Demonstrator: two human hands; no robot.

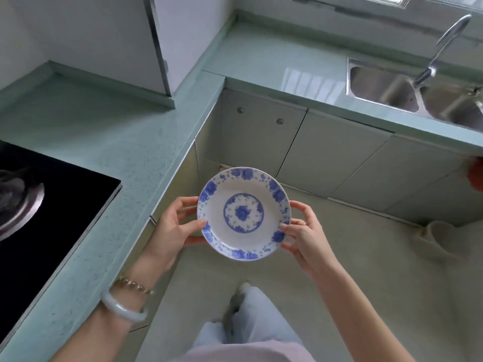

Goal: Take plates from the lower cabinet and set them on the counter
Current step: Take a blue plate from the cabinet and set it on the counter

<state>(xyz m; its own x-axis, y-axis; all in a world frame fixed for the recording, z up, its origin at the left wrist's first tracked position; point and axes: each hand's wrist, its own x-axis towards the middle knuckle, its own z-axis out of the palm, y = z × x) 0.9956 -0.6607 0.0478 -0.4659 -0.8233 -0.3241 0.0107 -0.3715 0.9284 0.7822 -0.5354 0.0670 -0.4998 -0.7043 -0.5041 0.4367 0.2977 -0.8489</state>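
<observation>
From the head camera, a white plate with blue flower pattern [243,212] is held face-up over the floor, just off the front edge of the pale green counter [109,142]. The left hand [172,228] grips the plate's left rim, thumb on top; the right hand [303,231] grips its right rim likewise. A black cooktop [52,205] sits on the counter left of the plate. A steel double sink [407,92] lies beyond the plate to the right. The lower cabinet doors [300,145] behind the plate appear closed.
</observation>
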